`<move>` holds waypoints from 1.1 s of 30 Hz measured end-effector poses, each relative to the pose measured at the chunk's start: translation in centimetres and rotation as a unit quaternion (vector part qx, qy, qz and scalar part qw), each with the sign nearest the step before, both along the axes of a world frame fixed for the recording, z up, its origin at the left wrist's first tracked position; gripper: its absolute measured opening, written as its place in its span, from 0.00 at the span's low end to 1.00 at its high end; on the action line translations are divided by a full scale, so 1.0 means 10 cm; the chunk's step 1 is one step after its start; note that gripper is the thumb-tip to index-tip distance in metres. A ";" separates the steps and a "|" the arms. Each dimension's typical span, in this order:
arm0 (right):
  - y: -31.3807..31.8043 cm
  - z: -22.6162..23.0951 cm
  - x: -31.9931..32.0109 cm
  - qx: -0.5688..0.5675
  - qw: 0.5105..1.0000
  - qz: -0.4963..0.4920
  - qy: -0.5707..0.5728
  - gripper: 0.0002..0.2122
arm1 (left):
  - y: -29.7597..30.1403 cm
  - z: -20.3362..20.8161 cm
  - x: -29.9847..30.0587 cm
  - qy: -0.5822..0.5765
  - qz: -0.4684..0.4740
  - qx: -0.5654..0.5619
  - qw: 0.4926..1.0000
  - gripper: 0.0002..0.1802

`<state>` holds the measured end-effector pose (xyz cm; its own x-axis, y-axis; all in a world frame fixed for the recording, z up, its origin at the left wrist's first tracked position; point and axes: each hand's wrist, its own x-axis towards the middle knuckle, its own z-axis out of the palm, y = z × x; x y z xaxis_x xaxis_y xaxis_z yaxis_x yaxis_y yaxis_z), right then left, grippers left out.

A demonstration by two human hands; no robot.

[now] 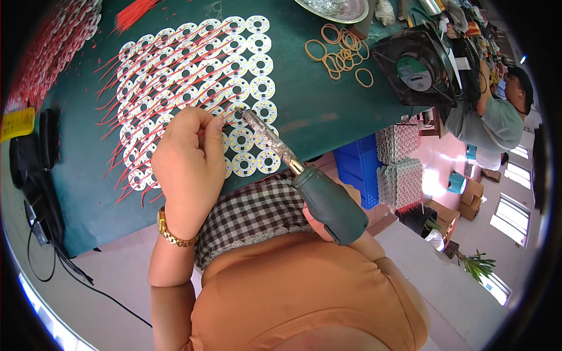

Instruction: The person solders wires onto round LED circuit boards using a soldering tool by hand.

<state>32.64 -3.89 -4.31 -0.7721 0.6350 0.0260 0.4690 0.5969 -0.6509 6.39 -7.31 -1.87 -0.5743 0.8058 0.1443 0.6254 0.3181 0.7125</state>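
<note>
Rows of round white LED boards (261,88), each with a hole in its middle, cover the green table. Thin red wires (170,64) run slantwise from many of them; the right-hand columns and nearest boards look bare. My left hand (190,152) lies over the near rows, fingers pinched at a board, closed on what looks like a red wire; the fingertips partly hide it. A soldering iron (328,202) with a dark green handle is gripped in my right hand (316,219), which the handle mostly covers. Its tip touches or hovers over a board beside my left fingertips.
Rubber bands (345,52), a black fan (415,67) and a metal dish (333,9) occupy the far right. Red wires (134,13) and stacked wired boards (52,47) lie far left. A blue crate (357,169) stands beside the table. Another person (489,117) sits at right.
</note>
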 end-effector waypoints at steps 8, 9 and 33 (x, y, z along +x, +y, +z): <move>-0.15 -0.22 0.14 -0.223 0.965 -0.113 0.072 0.24 | 0.02 -0.01 -0.01 0.037 -0.017 0.021 0.999 0.06; -0.11 -0.16 0.09 -0.123 0.987 -0.060 0.087 0.23 | 0.01 -0.02 -0.01 0.037 -0.015 0.019 0.999 0.06; -0.02 0.42 -0.06 -0.123 0.988 -0.083 -0.038 0.05 | -0.17 0.27 -0.19 -0.094 0.049 -0.016 0.994 0.05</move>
<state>32.07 -4.13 -0.15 -0.6498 0.7335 -0.1993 0.6006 0.3348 -0.7261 4.48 -9.05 0.84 -0.6653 0.7466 0.0028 0.4471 0.3955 0.8023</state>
